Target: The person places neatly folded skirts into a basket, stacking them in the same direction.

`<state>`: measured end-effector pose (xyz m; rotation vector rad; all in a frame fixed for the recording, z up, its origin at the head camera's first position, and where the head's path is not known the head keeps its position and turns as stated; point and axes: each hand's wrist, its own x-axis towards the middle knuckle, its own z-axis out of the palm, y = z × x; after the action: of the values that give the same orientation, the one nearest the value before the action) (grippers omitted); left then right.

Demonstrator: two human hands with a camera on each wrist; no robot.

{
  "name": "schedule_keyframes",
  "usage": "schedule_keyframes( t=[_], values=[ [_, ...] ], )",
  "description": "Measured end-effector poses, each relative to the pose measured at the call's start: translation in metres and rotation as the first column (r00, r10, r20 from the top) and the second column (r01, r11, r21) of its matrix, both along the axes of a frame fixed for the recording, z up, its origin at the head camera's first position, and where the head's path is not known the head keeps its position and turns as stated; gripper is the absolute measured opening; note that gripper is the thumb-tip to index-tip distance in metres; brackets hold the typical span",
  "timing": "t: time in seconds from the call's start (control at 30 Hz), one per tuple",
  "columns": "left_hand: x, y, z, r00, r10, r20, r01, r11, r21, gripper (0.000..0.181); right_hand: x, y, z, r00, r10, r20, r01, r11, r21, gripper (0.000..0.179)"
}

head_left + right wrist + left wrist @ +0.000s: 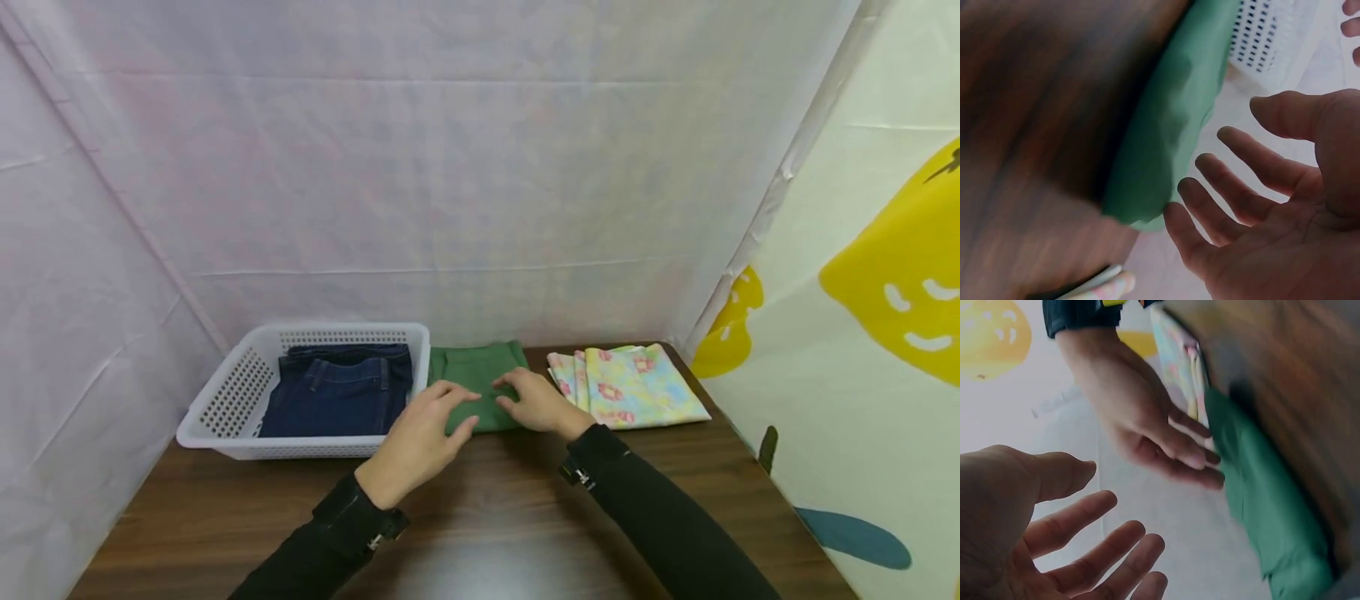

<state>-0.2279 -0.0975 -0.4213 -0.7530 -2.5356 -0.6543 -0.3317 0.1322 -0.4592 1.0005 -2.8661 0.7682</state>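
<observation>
A folded green cloth lies on the table between a white basket and a floral cloth. Over its left front part my left hand hovers with fingers loosely spread; the left wrist view shows nothing in its palm. My right hand is at the green cloth's right side, fingers relaxed and holding nothing. In the right wrist view its fingertips come close to the cloth's edge; whether they touch it I cannot tell.
The white perforated basket at the left holds folded dark blue jeans. To the right lies a folded floral cloth near the table's right edge. The brown wooden table meets a pale fabric wall at the back.
</observation>
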Motion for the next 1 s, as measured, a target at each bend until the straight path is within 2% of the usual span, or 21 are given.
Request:
schedule_keyframes(
  t=[0.1,0.2,0.37,0.47,0.57,0.67,0.83,1.0],
  values=[
    [-0.001,0.013,-0.008,0.998,-0.035,0.050,0.035,0.999,-0.002,0.035,0.002,0.008,-0.003,1.000,-0.004,-0.003,0.004,1.000,0.027,0.031],
    [-0.004,0.023,-0.018,0.993,-0.029,0.113,0.032,0.999,-0.027,0.038,0.005,0.012,-0.004,1.000,0.003,0.026,-0.004,0.999,0.042,0.030],
    [-0.014,0.029,-0.038,0.985,0.020,0.172,-0.003,0.995,-0.100,0.039,0.010,0.017,-0.008,0.997,0.008,0.083,-0.018,0.992,0.124,0.032],
    [-0.021,0.030,-0.046,0.981,0.068,0.180,-0.044,0.990,-0.130,0.040,0.012,0.019,-0.011,0.997,-0.003,0.077,-0.010,0.987,0.163,0.032],
    [-0.029,0.028,-0.053,0.974,0.131,0.187,-0.104,0.983,-0.151,0.042,0.012,0.021,-0.013,0.998,-0.010,0.055,0.000,0.986,0.167,0.030],
    [-0.033,0.024,-0.058,0.964,0.164,0.210,-0.131,0.978,-0.162,0.044,0.013,0.022,-0.015,0.999,-0.014,0.042,0.006,0.986,0.166,0.028],
    [-0.031,0.019,-0.062,0.954,0.163,0.253,-0.116,0.975,-0.188,0.044,0.019,0.024,-0.018,1.000,-0.008,0.023,0.004,0.987,0.161,0.025],
    [-0.023,0.018,-0.061,0.957,0.143,0.253,-0.088,0.972,-0.216,0.044,0.026,0.029,-0.021,1.000,0.014,0.008,-0.015,0.990,0.138,0.023]
  ],
)
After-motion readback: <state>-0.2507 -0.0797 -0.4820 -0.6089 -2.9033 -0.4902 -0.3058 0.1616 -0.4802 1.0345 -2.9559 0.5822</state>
